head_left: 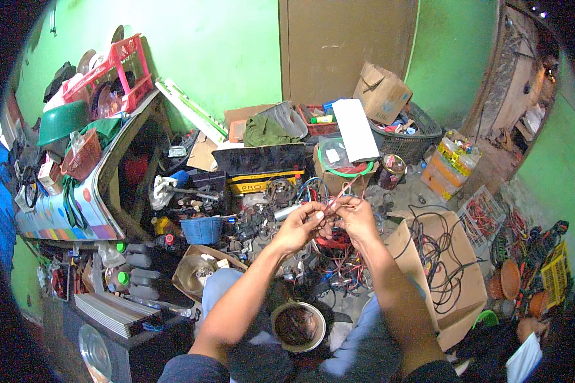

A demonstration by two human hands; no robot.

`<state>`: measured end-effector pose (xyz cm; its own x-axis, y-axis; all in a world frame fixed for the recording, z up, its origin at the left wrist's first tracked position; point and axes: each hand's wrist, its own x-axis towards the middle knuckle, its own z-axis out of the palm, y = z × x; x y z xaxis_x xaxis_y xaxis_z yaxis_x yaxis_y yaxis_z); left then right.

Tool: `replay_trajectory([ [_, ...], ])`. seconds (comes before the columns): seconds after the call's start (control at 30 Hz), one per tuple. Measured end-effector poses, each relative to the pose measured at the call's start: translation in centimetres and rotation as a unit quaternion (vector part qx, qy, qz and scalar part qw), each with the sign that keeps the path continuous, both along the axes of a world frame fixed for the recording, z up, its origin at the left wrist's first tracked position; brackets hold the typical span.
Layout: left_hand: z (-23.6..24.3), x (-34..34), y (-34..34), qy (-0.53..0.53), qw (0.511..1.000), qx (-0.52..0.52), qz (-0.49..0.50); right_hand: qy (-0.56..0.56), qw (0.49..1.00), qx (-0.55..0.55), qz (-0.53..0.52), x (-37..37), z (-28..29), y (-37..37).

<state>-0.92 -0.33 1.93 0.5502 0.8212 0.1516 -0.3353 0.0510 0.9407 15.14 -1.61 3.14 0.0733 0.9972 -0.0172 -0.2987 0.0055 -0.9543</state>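
My left hand (302, 225) and my right hand (354, 219) are raised close together in front of me. Both pinch a thin reddish wire (346, 189), whose loose end sticks up above the fingers. Beneath the hands lies a tangle of red and dark wires (338, 255) on the floor, partly hidden by my fingers. Between my knees stands a round pale bucket (323, 322) with dark brownish stuff inside; I cannot make out what it is.
To the right, an open cardboard box (469, 281) holds black cable. A blue basket (201, 230) and a carton with a bowl (185, 273) sit left. Behind are a black-and-yellow toolbox (260, 159) and a dark crate (421, 143). A cluttered table (76, 207) stands far left.
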Motion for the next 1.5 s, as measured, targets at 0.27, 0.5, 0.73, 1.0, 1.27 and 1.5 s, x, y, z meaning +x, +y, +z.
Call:
replay_trajectory([
  [0.27,0.6,0.1,0.0,-0.129,0.979,-0.144,-0.057,0.064,0.997,-0.037,-0.003,0.6,-0.1,0.1],
  [0.5,-0.8,0.2,0.7,-0.104,0.988,-0.116,-0.019,0.073,0.995,-0.063,0.0,0.5,0.1,0.0],
  [0.73,0.6,0.4,0.1,-0.003,0.988,-0.116,0.101,0.084,0.995,-0.051,-0.012,1.1,-0.8,0.7],
  [1.0,-1.0,-0.9,1.4,-0.1,0.964,-0.188,0.159,-0.093,0.994,-0.043,0.023,-0.3,-0.8,0.5],
  [1.27,-0.6,-1.5,1.3,-0.076,0.945,-0.184,0.259,-0.44,0.884,0.149,0.05,-1.2,1.7,-1.7],
  [1.5,0.1,-0.7,0.8,0.068,0.945,-0.016,0.318,-0.573,0.696,0.428,-0.061,-1.2,3.3,-2.6],
])
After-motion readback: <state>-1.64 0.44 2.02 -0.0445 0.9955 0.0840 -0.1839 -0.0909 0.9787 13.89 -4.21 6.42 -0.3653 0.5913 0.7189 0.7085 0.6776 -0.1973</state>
